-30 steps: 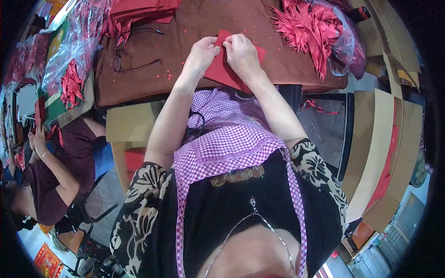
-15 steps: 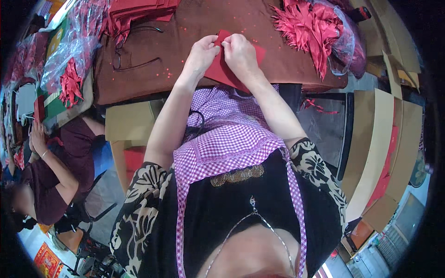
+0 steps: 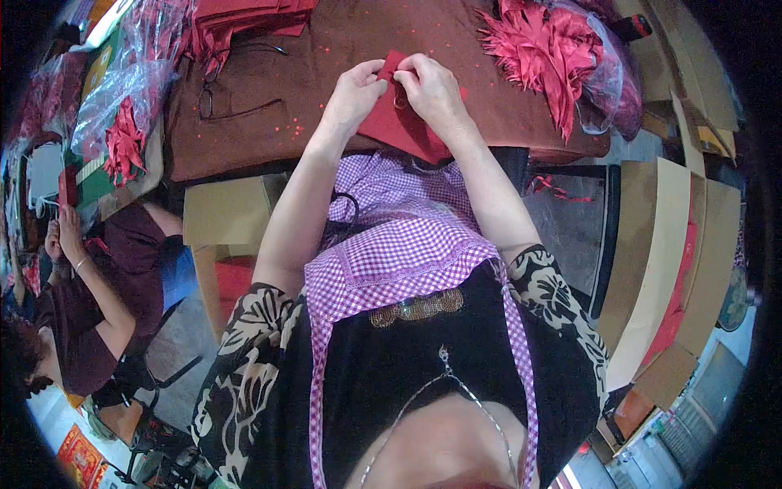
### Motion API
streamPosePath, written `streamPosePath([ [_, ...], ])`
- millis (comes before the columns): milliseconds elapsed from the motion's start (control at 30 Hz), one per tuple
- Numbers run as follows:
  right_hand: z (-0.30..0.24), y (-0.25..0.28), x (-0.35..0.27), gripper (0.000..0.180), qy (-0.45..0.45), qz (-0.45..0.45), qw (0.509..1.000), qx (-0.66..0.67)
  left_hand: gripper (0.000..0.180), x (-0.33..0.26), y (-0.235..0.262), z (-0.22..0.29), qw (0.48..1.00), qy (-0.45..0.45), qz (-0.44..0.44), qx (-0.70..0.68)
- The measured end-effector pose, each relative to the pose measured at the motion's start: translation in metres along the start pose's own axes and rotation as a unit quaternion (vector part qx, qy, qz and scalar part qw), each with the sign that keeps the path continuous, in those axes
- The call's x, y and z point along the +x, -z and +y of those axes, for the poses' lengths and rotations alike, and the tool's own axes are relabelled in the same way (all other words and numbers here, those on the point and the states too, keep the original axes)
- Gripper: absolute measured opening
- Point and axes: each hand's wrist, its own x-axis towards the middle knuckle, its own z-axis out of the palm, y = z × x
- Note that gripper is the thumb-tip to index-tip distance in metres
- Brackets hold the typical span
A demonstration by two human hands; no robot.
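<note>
A flat red envelope-like piece (image 3: 397,132) lies at the near edge of the brown-covered table, its upper part standing up between my hands. My left hand (image 3: 357,96) is closed, thumb and forefinger pinching its left edge near the top. Beside it, my right hand (image 3: 432,91) is also closed, its fingertips pressed together at the same upper part. A small ring-like shape (image 3: 399,101) shows just under the right fingers. Whether the right fingertips hold something else as well is hidden.
Stacked red pieces (image 3: 244,23) and eyeglasses (image 3: 236,106) lie at the far left. Bunched red ribbons (image 3: 542,53) rest at the far right. Cardboard boxes (image 3: 652,261) flank me. At left, a co-worker's hands (image 3: 65,232) hold a red piece.
My right hand has shifted slightly and its fingers have changed position at the top of the red piece, and the ring-like shape now shows. The co-worker's hands have moved a little apart.
</note>
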Motion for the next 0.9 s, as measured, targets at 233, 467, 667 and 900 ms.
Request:
streamPosePath([
  [233,-0.007,0.006,-0.001,0.012,0.003,0.004,0.999,0.039,0.023,0.004,0.021,0.009,0.987,0.039,-0.08,-0.133],
  [467,-0.008,0.008,0.002,0.013,0.004,-0.013,0.998,0.062,0.019,0.003,0.01,0.002,0.995,0.024,-0.071,-0.066],
  [667,0.016,0.03,0.026,0.023,0.084,-0.018,0.996,-0.009,0.023,0.003,0.002,0.01,0.987,-0.057,-0.007,0.152],
  [900,0.028,0.032,0.025,0.018,-0.122,-0.164,0.959,0.199,0.023,0.002,0.017,0.004,0.93,-0.203,0.037,0.304],
])
